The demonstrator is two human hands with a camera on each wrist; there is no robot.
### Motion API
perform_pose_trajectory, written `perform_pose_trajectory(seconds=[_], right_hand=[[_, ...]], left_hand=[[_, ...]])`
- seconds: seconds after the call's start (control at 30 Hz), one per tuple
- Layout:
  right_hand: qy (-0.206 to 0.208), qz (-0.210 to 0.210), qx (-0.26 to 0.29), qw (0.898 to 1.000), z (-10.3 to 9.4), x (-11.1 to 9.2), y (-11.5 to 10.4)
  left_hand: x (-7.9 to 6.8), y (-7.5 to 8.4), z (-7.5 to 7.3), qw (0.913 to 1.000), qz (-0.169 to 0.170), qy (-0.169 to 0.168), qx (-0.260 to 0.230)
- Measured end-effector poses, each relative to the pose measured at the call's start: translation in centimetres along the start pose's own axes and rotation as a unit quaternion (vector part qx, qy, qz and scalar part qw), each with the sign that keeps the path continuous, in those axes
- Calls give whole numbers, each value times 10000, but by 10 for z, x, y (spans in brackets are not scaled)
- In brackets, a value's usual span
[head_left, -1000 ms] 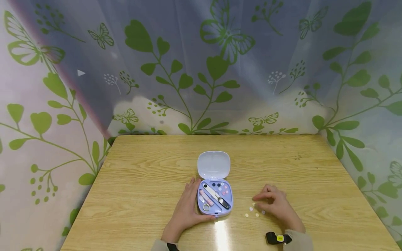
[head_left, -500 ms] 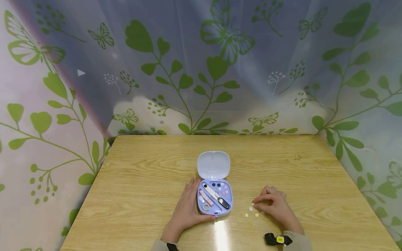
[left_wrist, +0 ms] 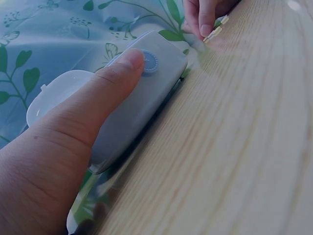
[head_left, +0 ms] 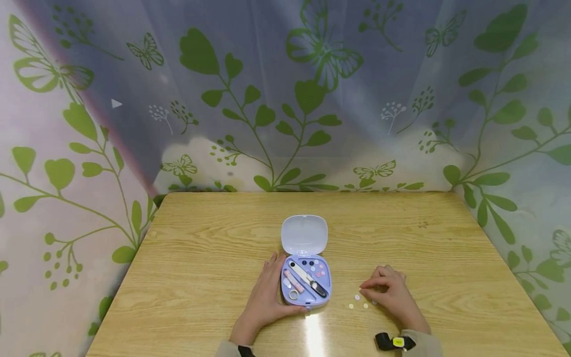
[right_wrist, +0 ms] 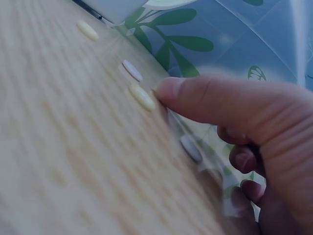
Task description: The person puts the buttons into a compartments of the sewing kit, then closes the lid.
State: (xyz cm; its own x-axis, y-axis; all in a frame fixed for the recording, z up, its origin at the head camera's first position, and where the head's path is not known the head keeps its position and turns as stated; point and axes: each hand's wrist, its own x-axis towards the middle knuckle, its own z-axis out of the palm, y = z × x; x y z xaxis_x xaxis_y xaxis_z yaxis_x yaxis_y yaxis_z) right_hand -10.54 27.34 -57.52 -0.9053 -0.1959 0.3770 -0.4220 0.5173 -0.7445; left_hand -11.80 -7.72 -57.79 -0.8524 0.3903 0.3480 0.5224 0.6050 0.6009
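Note:
A lilac sewing kit box [head_left: 327, 277] lies open on the table, its pale lid [head_left: 304, 234] tipped back. My left hand [head_left: 264, 295] holds it, fingers along its left side and thumb on the round front catch [left_wrist: 149, 62]. Inside are white-and-black thread snips [head_left: 308, 279], a pink striped stick [head_left: 293, 281], a metal ring [head_left: 293, 294] and several small buttons. To the right, my right hand [head_left: 392, 292] pinches a small button between thumb and forefinger at the tabletop; its edge barely shows past the thumb tip. Close by lie cream buttons [right_wrist: 142, 97] and whitish buttons [right_wrist: 132, 70].
The wooden table [head_left: 214, 233] extends around the box and hands. A curtain [head_left: 276, 129] with green leaves and butterflies hangs behind it and at both sides. A black strap with a yellow label [head_left: 398, 341] sits at the right wrist.
The right fingertips have closed over the button that showed beneath them, and the hand has shifted very slightly. The left hand and the box have stayed in place.

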Motion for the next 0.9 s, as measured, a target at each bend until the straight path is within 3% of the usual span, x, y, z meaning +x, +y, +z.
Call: perform_pose_trajectory(seconds=[0.47, 0.7, 0.9], right_hand=[[161, 35, 38, 9999, -8, 6, -46], [149, 92, 29, 9998, -9, 10, -48], [286, -80, 88, 9995, -2, 13, -31]], left_hand=[[-1, -1, 0, 9999, -112, -79, -5], [-1, 0, 0, 9998, -156, -133, -36], [-2, -1, 0, 9998, -170, -110, 16]])
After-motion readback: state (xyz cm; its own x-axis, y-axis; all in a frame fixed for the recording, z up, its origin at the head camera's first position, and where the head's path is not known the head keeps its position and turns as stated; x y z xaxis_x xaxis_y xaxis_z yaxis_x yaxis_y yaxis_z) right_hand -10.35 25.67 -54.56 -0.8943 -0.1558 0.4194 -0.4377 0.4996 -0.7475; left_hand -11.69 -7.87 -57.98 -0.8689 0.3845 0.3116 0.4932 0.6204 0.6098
